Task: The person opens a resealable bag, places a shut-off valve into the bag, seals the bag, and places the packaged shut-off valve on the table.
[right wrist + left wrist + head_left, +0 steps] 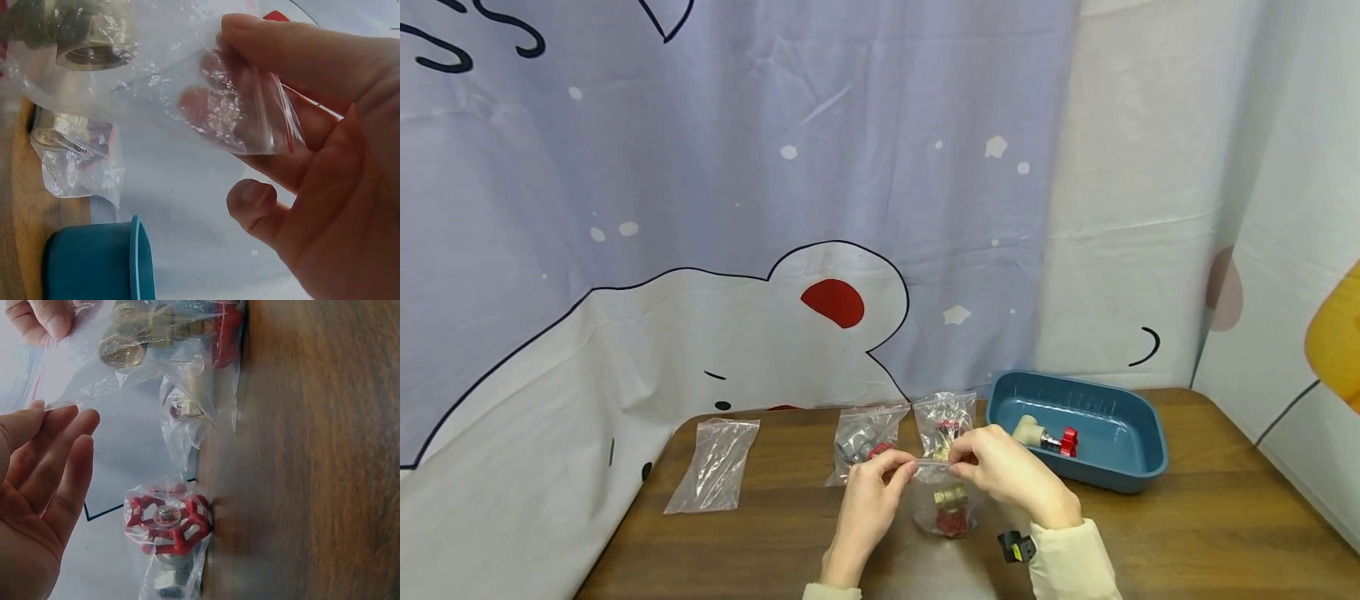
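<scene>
- Reference: the held bag (925,504) is the dial centre, 12 o'clock away from the person.
- Edges: the table (775,533) meets the curtain (955,208) toward 12 o'clock; its left side edge lies toward 9 o'clock, its right toward 3, both well apart from the held bag.
- Room: wood shows at 8 to 9 o'clock, left of the left hand (867,508), and at 3 to 4 o'clock, beyond the right hand (1011,475).
- Left grip: thumb and forefinger clamped on the held bag's top edge.
- Right grip: thumb and fingers clamped on the same edge.
- Held bag: contains a brass valve (951,498), red handwheel down; contact with the table cannot be told.
- Rear bag (942,407), 12 o'clock: brass valve with red handle.
- Second bag (880,417), 10 o'clock: grey valve, red handwheel.
- Flat bag (715,467), 9 to 10 o'clock, near the left edge.
- Blue tray (1123,477), 2 o'clock: beige valve (1030,432), red handle.
</scene>
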{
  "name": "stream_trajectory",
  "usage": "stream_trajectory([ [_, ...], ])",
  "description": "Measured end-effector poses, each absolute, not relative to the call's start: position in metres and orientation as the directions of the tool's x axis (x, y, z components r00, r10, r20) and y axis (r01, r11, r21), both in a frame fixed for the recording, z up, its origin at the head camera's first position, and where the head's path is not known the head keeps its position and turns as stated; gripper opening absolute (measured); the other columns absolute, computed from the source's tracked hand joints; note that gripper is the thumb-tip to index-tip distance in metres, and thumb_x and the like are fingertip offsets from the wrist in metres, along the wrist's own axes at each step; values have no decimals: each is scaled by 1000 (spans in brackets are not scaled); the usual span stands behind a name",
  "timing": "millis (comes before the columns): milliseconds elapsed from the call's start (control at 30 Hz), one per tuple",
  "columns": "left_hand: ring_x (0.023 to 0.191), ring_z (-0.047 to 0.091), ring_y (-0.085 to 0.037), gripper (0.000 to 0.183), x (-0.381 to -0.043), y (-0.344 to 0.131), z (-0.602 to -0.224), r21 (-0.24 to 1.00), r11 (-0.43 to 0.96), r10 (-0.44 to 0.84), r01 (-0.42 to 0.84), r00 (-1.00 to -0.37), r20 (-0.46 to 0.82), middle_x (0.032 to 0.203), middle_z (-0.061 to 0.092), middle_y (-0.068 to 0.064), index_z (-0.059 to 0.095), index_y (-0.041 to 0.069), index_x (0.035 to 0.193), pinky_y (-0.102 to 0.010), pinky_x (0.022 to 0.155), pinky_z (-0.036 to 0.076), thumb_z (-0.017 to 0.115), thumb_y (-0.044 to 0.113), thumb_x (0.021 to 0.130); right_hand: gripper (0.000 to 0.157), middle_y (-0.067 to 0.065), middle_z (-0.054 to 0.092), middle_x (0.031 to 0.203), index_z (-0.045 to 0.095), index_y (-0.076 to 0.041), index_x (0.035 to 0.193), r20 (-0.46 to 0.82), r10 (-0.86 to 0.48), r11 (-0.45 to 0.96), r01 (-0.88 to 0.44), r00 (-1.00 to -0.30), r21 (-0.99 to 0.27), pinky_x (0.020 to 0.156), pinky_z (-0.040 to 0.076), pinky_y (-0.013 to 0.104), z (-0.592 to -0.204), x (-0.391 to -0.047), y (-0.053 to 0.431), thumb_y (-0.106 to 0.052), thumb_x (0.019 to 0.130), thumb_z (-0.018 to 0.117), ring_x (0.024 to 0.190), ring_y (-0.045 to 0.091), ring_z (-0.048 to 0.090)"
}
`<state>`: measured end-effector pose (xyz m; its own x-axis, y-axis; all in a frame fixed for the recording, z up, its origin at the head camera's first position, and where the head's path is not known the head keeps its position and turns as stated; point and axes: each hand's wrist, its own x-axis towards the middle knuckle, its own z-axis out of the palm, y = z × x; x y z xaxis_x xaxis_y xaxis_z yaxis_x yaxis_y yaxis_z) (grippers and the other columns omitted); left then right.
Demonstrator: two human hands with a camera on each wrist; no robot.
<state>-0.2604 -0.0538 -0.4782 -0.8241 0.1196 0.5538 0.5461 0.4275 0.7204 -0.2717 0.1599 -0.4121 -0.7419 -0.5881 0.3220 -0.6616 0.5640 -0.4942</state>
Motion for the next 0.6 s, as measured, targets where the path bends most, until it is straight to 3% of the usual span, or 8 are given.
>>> stream_trajectory([
  [600,65,60,-3,4,-260,-55,-477,689,408,159,599,-790,592,76,70,3,73,14,88,-20,57,49,70,16,91,18,-16,53,66,65,-19,73,291,-561,567,-615,-775,-548,56,44,22,-416,-275,164,-9,82,77,61,0,49],
])
